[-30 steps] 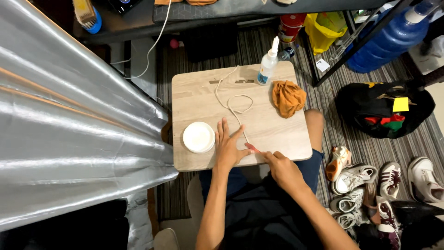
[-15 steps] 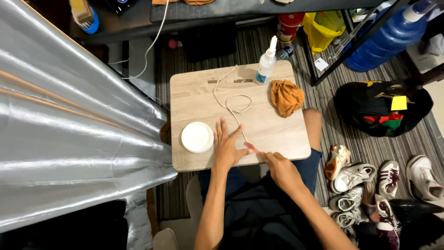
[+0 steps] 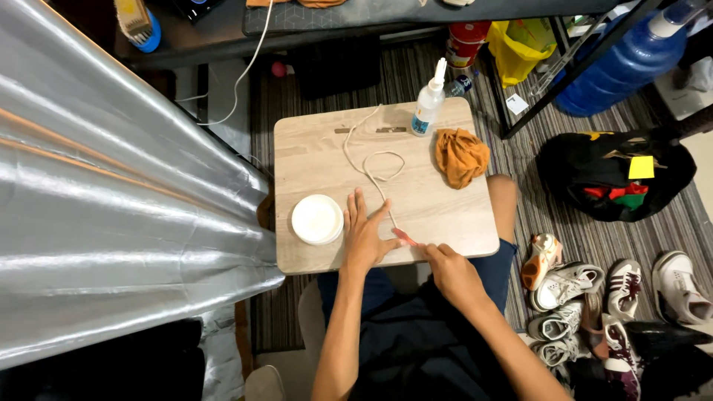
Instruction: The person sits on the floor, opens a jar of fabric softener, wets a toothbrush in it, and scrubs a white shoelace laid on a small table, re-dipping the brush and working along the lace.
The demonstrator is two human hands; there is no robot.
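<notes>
My left hand (image 3: 364,239) lies flat on a small wooden table (image 3: 312,148), fingers spread, next to a white cord (image 3: 375,172). The cord runs from the table's far edge, makes a loop, and ends near my thumb. My right hand (image 3: 448,266) is at the table's near edge and pinches a small red piece (image 3: 405,238) at the cord's near end. A white round lid (image 3: 317,220) sits just left of my left hand.
A white squeeze bottle (image 3: 428,104) and a crumpled orange cloth (image 3: 460,156) are at the table's far right. A silver sheet (image 3: 111,208) fills the left. Several shoes (image 3: 594,297), a black bag (image 3: 616,174) and a blue water jug (image 3: 624,67) lie to the right.
</notes>
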